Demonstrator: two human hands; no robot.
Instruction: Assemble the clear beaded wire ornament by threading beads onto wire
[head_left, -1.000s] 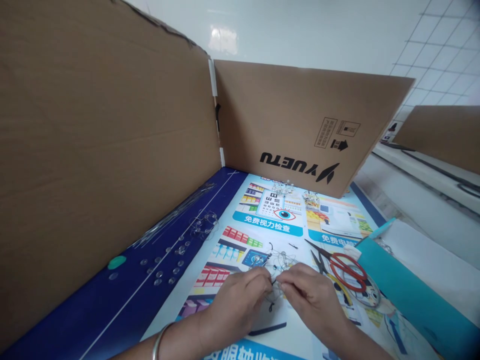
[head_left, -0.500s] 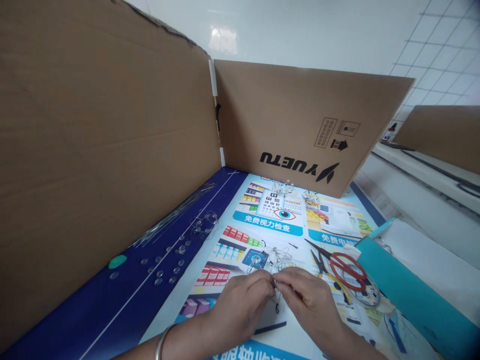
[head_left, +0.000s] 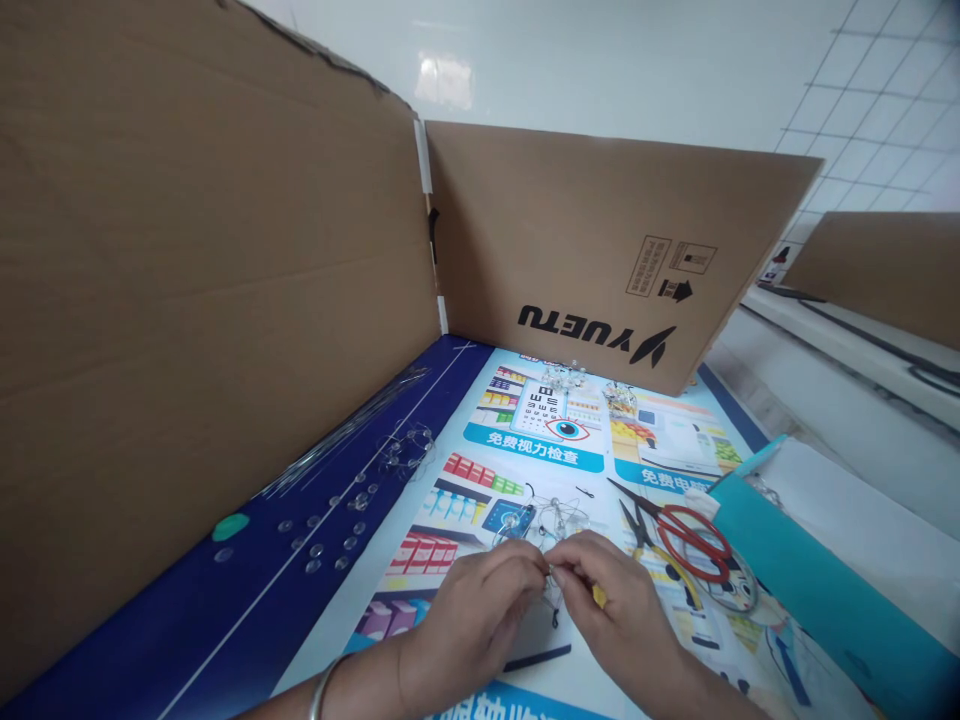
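Observation:
My left hand and my right hand meet at the lower middle, fingertips pinched together on a thin-wire piece. Fine silvery loops and small clear beads of this piece spread out beyond my fingers, and a small dark end hangs below them. The exact spot between the fingertips is hidden. Right of my hands lie red-handled scissors and yellow-handled pliers, partly overlapping. To the left, several loose clear beads are scattered on the dark blue strip, near another beaded wire piece.
Cardboard panels stand at the left and back. Straight wires lie along the left panel, near a green oval piece. More beaded wire pieces sit by the back panel. A teal-sided open box occupies the right.
My right hand has turned slightly, and a bit of yellow now shows between its thumb and fingers. Both hands stay pinched on the wire piece; its loops have shifted a little.

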